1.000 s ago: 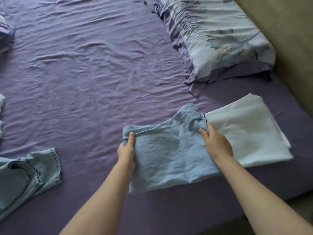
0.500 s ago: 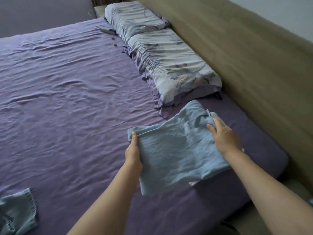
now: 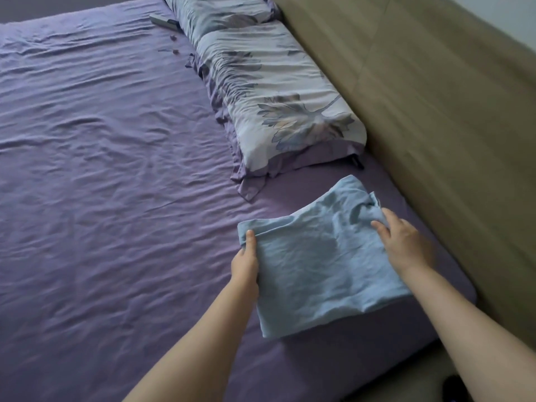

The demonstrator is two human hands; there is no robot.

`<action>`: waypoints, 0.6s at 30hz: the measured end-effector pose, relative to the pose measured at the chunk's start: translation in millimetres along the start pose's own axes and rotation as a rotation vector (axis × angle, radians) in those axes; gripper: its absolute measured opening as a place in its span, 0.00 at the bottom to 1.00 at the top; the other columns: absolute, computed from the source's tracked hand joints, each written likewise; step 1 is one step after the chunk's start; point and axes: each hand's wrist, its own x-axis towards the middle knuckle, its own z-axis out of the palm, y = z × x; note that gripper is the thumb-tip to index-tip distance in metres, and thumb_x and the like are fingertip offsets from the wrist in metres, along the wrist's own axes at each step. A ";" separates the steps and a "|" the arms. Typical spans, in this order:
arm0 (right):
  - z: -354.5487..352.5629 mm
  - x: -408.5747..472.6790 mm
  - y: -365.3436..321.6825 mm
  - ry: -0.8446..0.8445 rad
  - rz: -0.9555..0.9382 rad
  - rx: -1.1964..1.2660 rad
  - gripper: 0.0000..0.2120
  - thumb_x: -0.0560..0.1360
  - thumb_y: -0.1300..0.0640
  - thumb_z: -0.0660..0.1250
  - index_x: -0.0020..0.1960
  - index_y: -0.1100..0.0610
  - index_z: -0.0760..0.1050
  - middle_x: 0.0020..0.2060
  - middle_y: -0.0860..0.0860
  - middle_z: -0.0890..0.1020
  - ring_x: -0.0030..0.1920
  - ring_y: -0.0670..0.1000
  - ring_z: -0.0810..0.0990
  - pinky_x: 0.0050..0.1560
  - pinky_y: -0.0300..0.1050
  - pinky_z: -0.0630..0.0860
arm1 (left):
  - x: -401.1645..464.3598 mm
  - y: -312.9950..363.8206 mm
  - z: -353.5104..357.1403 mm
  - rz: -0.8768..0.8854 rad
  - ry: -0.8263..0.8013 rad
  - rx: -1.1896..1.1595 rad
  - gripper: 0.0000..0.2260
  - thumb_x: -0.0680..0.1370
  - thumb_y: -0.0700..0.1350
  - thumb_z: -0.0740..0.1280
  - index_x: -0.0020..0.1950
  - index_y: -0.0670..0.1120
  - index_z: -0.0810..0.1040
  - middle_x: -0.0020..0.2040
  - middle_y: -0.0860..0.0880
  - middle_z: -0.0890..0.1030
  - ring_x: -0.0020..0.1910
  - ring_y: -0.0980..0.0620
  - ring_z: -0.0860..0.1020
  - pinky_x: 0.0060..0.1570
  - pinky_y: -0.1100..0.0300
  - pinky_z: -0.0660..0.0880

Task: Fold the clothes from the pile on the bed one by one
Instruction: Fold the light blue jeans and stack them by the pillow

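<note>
Holding the folded blue garment point(image 3: 319, 262) flat on the purple bed point(image 3: 110, 175), near the corner by the headboard point(image 3: 435, 111). Our left hand point(image 3: 245, 264) pinches its left edge, thumb on top; our right hand point(image 3: 404, 242) rests spread on the right side. Floral pillows point(image 3: 278, 91) sit further up.

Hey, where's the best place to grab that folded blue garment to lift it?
Grip the folded blue garment at its two side edges, coming from the near side with a hand on each. It lies flat and floppy, so a single-point grip would likely let the folds fall open.
</note>
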 end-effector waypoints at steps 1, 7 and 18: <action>4.4 4.0 4.1 -0.045 0.014 0.021 0.23 0.80 0.47 0.54 0.73 0.54 0.61 0.62 0.60 0.74 0.56 0.63 0.75 0.44 0.50 0.66 | 2.5 -4.0 3.9 0.025 0.014 0.042 0.19 0.76 0.62 0.63 0.52 0.46 0.76 0.54 0.46 0.80 0.54 0.44 0.78 0.60 0.49 0.74; 35.1 -3.6 25.1 -0.100 -0.229 -0.273 0.33 0.77 0.42 0.60 0.77 0.50 0.51 0.75 0.61 0.55 0.74 0.62 0.53 0.69 0.64 0.54 | -8.0 -36.9 6.6 0.619 0.400 1.165 0.33 0.77 0.57 0.63 0.78 0.51 0.53 0.76 0.43 0.56 0.74 0.43 0.54 0.73 0.48 0.51; 68.2 5.8 -8.7 -0.467 -0.042 -0.297 0.39 0.72 0.30 0.54 0.75 0.40 0.39 0.76 0.55 0.39 0.76 0.57 0.43 0.71 0.67 0.47 | -2.0 -59.5 31.1 0.653 0.033 1.696 0.33 0.77 0.64 0.56 0.78 0.58 0.46 0.78 0.49 0.35 0.76 0.45 0.37 0.72 0.38 0.36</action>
